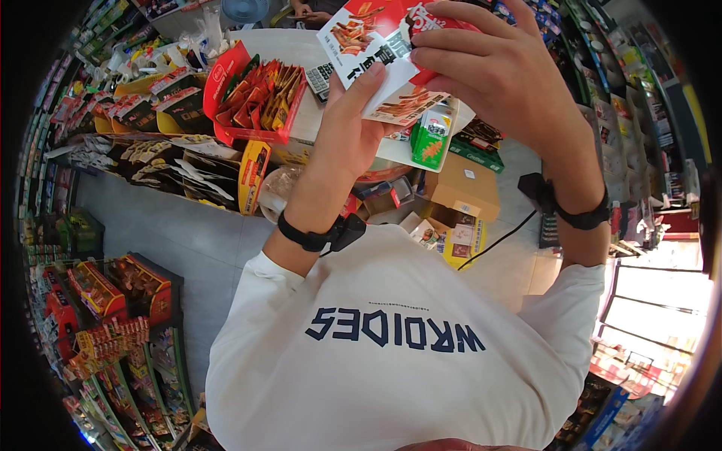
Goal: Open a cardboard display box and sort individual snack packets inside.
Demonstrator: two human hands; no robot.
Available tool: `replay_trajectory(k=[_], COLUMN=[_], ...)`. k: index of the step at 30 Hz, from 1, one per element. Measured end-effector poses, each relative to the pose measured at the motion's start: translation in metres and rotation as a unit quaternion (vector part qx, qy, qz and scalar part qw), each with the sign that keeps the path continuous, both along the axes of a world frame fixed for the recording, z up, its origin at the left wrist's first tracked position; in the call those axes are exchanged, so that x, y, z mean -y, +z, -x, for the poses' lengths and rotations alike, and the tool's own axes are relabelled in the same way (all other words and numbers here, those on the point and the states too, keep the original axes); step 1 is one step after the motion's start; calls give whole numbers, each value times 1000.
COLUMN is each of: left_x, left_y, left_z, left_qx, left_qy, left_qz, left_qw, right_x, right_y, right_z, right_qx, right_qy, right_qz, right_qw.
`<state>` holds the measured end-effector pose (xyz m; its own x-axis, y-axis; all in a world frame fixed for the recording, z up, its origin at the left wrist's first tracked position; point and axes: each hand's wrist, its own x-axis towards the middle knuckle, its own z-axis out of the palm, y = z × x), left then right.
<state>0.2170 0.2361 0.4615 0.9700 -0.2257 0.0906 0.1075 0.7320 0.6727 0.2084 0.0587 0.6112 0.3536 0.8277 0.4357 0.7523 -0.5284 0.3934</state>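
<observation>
Raised over the white counter is a red and white cardboard snack box (356, 39), printed with pictures of food and bearing writing. My left hand (356, 127) grips it from below, the thumb flat on its white face. My right hand (496, 65) closes around its red end with bent fingers; whether they hold a flap or something inside is hidden. Behind my left wrist, a red display box (289, 137) full of snack packets (256, 93) sits on the counter. A calculator (319, 80) lies partly behind the snack box. Below it shows a green snack packet (431, 141) in a white tray.
Cartons of packaged snacks (169, 107) line the counter's left side. A brown cardboard box (462, 189) and other opened boxes stand low ahead of me. Stocked shelves (609, 124) rise at right, a snack rack (118, 327) at lower left. Another person's hands (310, 12) are across the counter.
</observation>
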Motion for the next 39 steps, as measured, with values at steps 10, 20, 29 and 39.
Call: replay_trajectory(k=[10, 20, 29, 39], left_x=[-2, -13, -17, -31], left_y=[11, 5, -30, -18], left_z=[-1, -7, -23, -29], left_qx=[-50, -44, 125, 303], left_qy=[-27, -60, 441, 499], left_qz=[40, 40, -352, -263], left_qw=[998, 996, 816, 768], right_x=[-12, -23, -51, -112], right_y=[21, 1, -1, 20], right_z=[-15, -30, -36, -45], right_qx=[-107, -71, -23, -64], right_qy=[33, 49, 64, 34], right_qz=[28, 14, 77, 178], right_qw=[993, 996, 995, 981])
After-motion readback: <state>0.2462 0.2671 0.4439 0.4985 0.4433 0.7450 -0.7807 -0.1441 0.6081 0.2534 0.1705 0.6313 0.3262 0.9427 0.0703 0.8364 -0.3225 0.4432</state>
